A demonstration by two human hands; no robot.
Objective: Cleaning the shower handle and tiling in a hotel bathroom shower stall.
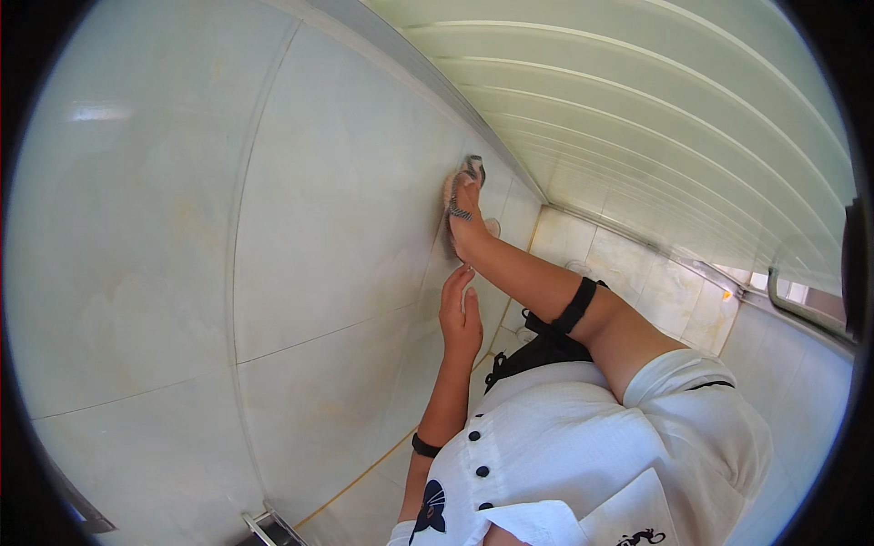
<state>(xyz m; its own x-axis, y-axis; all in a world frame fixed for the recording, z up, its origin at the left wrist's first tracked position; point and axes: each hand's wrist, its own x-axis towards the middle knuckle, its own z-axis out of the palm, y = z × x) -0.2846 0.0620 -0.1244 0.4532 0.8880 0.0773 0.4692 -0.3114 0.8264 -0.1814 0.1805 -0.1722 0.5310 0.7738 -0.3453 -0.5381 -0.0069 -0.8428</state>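
Observation:
A cloth with a dark-and-white striped edge (461, 210) is bunched under my right hand (470, 205), which presses it against the pale marbled wall tiles (328, 205). A black band (577, 305) circles my right forearm near the elbow. Just below that cloth, my left hand (461, 321) is raised by the wall with its thumb apart from the fingers. Nothing shows in it. Its fingertips come close to the right wrist; whether they touch the cloth cannot be told. Another black band (426, 446) is on my left arm.
A pale green ribbed panel (614, 89) spans the upper right, bordered by metal trim (471, 102). Small round clear fittings (493, 226) sit on the tiles beyond my right wrist. A grey curved bar (785, 300) stands far right; a metal-framed item (270, 525) shows at the bottom.

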